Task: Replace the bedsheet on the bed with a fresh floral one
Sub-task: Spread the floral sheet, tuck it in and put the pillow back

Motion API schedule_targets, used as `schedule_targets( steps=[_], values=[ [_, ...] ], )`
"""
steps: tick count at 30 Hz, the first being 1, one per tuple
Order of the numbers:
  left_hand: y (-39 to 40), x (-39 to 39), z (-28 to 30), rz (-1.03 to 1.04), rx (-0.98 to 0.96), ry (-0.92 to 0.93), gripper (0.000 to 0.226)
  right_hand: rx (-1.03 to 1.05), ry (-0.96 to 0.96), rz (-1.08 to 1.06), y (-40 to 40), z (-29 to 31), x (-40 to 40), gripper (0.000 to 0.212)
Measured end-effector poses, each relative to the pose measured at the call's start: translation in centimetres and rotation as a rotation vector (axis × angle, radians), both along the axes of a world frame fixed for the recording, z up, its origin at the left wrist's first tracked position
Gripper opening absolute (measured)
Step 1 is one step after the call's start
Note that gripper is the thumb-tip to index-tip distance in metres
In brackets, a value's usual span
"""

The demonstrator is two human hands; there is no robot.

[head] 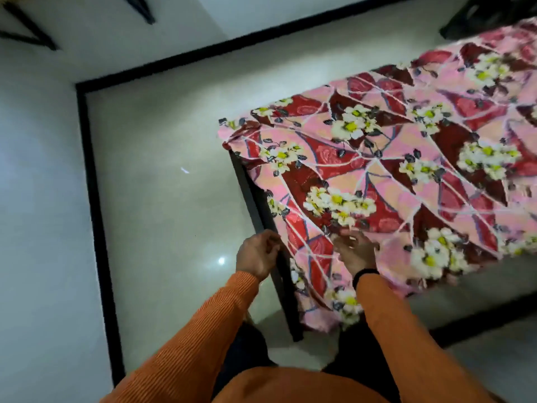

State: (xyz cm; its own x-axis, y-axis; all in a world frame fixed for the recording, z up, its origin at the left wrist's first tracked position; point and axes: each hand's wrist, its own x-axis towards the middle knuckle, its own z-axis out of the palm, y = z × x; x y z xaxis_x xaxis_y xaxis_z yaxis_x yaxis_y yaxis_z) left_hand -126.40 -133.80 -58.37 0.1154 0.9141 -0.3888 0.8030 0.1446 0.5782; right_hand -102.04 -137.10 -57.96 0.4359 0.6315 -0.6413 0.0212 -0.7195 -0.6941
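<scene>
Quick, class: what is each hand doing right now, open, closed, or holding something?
Left hand: fingers curled at the dark bed frame edge; whether it grips anything cannot be told.
Right hand: on the floral bedsheet; blurred, grip cannot be told.

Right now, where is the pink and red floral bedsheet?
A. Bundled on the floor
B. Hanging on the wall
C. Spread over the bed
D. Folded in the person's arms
C: the pink and red floral bedsheet lies spread across the black-framed bed, draping over its near edge.

I see the floral bedsheet [392,170] spread over the bed. My left hand [257,254] curls at the sheet's near edge by the black frame [252,196]; my right hand [356,251] rests on the sheet.
</scene>
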Motion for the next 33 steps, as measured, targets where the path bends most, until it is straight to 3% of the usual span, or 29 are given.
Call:
schedule_targets(
  steps=[5, 9, 15, 17, 20, 22, 24, 29, 33],
  values=[
    [0.6, -4.2, 2.2, -0.369, 0.199, 0.055, 0.011, 0.01, -0.153, -0.09, -4.8, 2.6, -6.6, 0.019],
    [2.7, -3.9, 1.0, -0.571, 0.377, 0.066, 0.01, 0.059, -0.272, -0.151, -6.6, -0.9, -9.0, 0.011],
    [7.7, 0.1, -8.7, -0.978, 0.44, -0.007, 0.015, 0.101, -0.5, -0.192, -7.1, -10.4, -9.2, 0.02],
    [10.6, 1.6, -14.1, -1.159, 0.542, -0.061, 0.032, 0.165, -0.647, -0.205, -7.5, -15.5, -9.2, 0.029],
    [16.2, 3.9, -23.1, -1.363, 0.576, -0.055, 0.066, 0.155, -0.988, -0.03, -8.3, -24.6, -8.3, 0.045],
    [18.9, 4.6, -28.4, -1.388, 0.674, -0.111, 0.068, 0.197, -1.144, -0.014, -8.9, -29.7, -7.5, 0.048],
    [20.9, 4.9, -32.1, -1.379, 0.836, -0.283, 0.054, 0.298, -1.361, -0.025, -9.3, -31.8, -6.7, 0.05],
    [18.9, 3.7, -37.2, -1.14, 0.985, -0.498, 0.039, 0.488, -1.315, -0.266, -10.3, -34.4, -9.1, 0.036],
    [18.4, 3.4, -36.5, -1.164, 1.038, -0.679, 0.025, 0.525, -1.448, -0.295, -9.2, -34.6, -10.2, 0.029]
  ],
)
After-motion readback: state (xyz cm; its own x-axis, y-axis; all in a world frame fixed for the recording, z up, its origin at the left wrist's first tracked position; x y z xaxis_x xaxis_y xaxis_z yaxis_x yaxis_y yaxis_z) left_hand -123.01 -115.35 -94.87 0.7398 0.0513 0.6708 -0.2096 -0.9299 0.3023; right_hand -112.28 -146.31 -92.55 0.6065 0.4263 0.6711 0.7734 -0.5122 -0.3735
